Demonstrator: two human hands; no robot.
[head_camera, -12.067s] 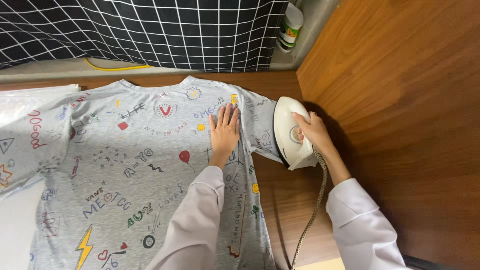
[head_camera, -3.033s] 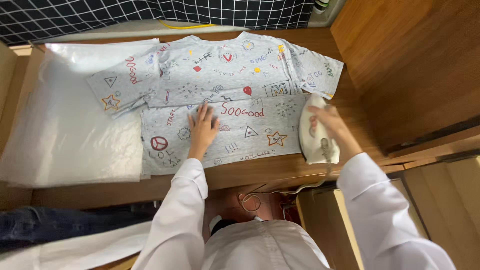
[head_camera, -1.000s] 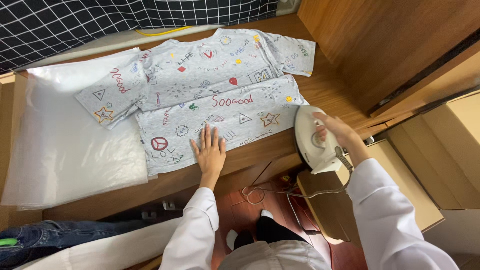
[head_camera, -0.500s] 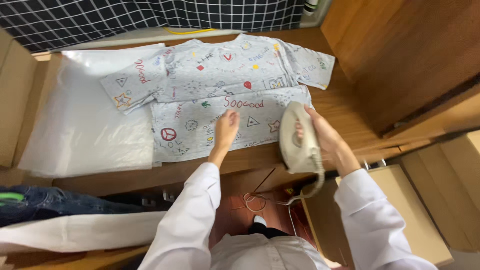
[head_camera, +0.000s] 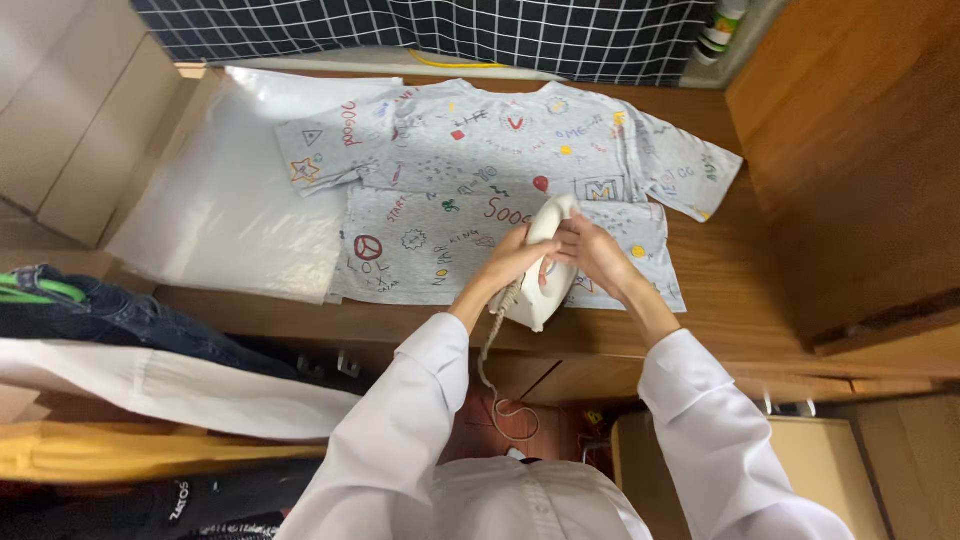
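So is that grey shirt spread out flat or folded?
Folded. The grey shirt lies on the wooden table with its lower half doubled up over the body, both sleeves out to the sides.

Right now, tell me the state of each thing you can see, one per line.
Iron: white, tilted, gripped by both hands.
Left hand: closed on the iron.
Right hand: closed on the iron.
Cord: hanging loose below the table edge.
Grey printed shirt: folded, lying flat.
Plastic sheet: spread flat beside the shirt.
Jeans: bunched, lower left.

white iron (head_camera: 545, 262), grey doodle-print shirt (head_camera: 500, 190), black-and-white grid cloth (head_camera: 450, 30)
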